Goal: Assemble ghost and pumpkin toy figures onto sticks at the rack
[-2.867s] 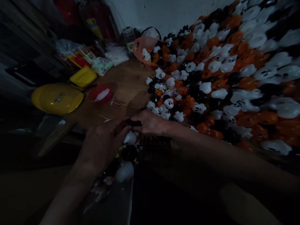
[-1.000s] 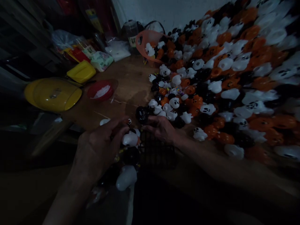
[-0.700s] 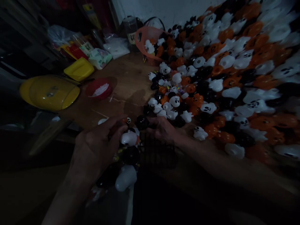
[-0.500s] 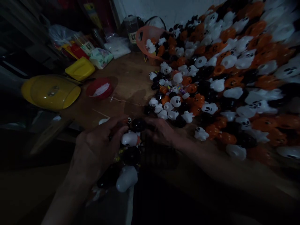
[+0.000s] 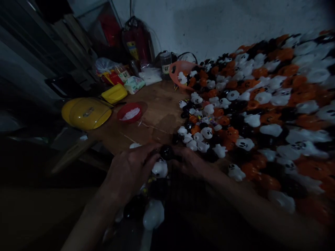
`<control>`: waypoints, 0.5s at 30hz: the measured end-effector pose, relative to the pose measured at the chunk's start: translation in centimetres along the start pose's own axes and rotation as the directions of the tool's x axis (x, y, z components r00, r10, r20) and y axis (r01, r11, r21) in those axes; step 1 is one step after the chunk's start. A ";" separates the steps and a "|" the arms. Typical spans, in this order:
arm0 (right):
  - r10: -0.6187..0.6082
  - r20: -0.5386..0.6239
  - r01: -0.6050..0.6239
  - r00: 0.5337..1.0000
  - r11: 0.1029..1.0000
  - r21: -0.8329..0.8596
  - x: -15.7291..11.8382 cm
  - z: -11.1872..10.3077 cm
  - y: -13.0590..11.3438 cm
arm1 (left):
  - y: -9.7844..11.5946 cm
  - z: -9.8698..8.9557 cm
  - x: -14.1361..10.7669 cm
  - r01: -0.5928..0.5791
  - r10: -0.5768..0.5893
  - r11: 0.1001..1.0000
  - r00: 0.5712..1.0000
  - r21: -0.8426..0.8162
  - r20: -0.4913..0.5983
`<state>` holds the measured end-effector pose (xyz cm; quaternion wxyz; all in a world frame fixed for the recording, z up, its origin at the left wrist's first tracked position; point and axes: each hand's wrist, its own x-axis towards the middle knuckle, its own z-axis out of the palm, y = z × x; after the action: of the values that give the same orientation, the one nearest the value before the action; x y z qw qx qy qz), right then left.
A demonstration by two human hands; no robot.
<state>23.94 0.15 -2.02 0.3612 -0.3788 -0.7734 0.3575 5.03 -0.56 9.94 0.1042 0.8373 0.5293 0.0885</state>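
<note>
A small glossy black figure sits between my two hands above the near edge of the table. My left hand is closed, its thumb and index finger pressed against the left side of the figure. From the other side, the curled fingers of my right hand grip it too. Just below hangs a white ghost figure with a dark-marked face. Under it come more black pieces and a larger white figure, seemingly bunched together. Darkness hides how they are joined.
Orange, black and white Halloween figures pile up on the right, around an orange basket. A red bowl of white pieces stands on the wooden table. Left lie a yellow visor-like object and a yellow box.
My view has tilted up and left, so the scene sits lower and further right. The white figure under my fingers has turned its face upward. My hands stay together at the black figure.
</note>
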 end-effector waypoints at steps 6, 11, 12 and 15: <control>-0.133 -0.030 0.131 0.991 0.989 -0.072 0.6 0.3 1.3 | 0.3 -0.9 1.0 -0.027 0.025 0.999 0.997 0.034 0.072; -0.230 -0.015 0.228 0.973 0.969 -0.098 0.8 0.2 1.9 | 0.7 -1.0 1.7 -0.142 0.138 0.979 0.990 0.148 0.037; -0.228 -0.006 0.226 0.974 0.968 -0.112 0.8 0.2 1.9 | 0.8 -1.0 1.8 -0.154 0.150 0.973 0.988 0.171 0.032; -0.204 0.035 0.207 0.978 0.970 -0.130 0.9 0.0 1.9 | 1.1 -1.1 1.9 -0.184 0.181 0.959 0.983 0.213 0.036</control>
<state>24.18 1.78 -3.37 0.3620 -0.3161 -0.8343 0.2700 6.56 0.80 11.38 0.0085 0.8896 0.4554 0.0329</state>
